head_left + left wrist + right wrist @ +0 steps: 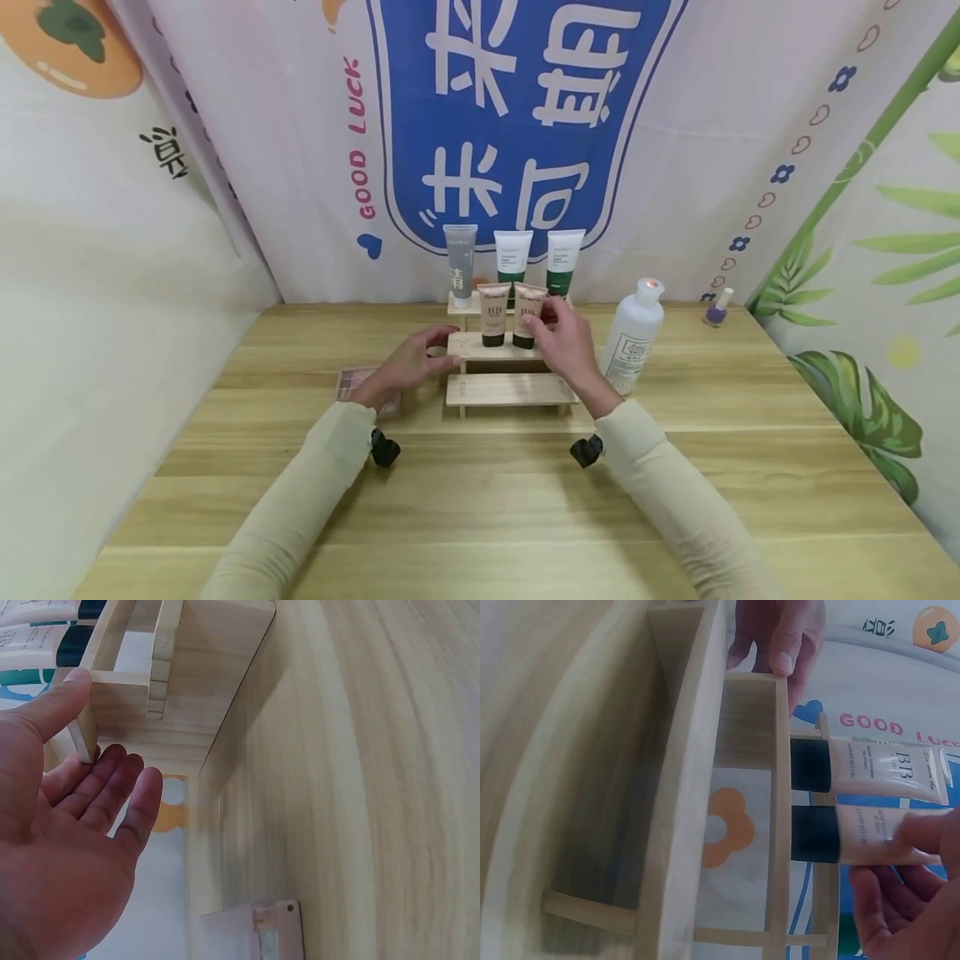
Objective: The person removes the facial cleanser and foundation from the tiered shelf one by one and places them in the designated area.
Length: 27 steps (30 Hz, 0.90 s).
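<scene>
The person's right hand [567, 343] pinches a small, shiny beige plastic tube with a black cap [528, 300], thumb in front and fingers behind, perhaps so it won't tip. Its cap touches the middle step [472, 348] of a pale wooden three-step stand [510, 390], beside a matching beige tube [492, 313]. The person's left hand [405, 362] holds that step's left end, thumb at the front and fingers at the back, likely to keep it still. A tall grey plastic tube [461, 262] stands higher up, probably so it shows over small ones.
</scene>
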Each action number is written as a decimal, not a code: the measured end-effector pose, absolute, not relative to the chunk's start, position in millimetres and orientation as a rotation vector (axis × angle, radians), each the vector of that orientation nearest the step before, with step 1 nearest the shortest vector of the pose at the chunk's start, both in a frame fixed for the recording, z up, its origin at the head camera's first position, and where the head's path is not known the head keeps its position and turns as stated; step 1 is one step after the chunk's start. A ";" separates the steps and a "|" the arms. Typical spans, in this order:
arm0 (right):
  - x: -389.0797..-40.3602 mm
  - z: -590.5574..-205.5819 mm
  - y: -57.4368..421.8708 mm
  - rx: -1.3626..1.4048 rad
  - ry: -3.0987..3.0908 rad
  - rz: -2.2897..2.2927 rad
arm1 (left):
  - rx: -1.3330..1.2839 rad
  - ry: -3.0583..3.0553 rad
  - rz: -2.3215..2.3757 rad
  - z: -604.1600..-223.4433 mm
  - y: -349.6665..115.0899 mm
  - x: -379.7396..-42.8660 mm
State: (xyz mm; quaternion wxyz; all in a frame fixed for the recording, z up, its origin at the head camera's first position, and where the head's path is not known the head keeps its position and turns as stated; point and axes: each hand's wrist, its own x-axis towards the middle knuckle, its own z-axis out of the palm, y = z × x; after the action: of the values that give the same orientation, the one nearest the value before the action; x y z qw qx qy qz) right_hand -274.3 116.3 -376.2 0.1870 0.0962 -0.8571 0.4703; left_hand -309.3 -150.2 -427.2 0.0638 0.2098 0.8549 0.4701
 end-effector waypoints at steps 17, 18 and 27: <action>-193.0 -384.0 67.1 0.582 -2.675 1.521 | 0.649 2.580 1.424 -427.7 -151.6 -308.3; -190.5 -388.5 61.4 0.621 -2.720 1.505 | 0.655 2.587 1.420 -427.6 -151.5 -308.2; -183.3 -431.8 21.4 0.828 -3.003 1.198 | 0.696 2.606 1.420 -427.6 -150.6 -306.5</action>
State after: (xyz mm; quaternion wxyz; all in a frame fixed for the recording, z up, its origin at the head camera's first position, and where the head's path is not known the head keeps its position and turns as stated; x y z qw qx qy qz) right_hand -183.3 21.4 -431.8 -0.0979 0.2469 -0.8955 0.3572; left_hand -306.5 -150.6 -427.6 0.0467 0.2281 0.8539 0.4655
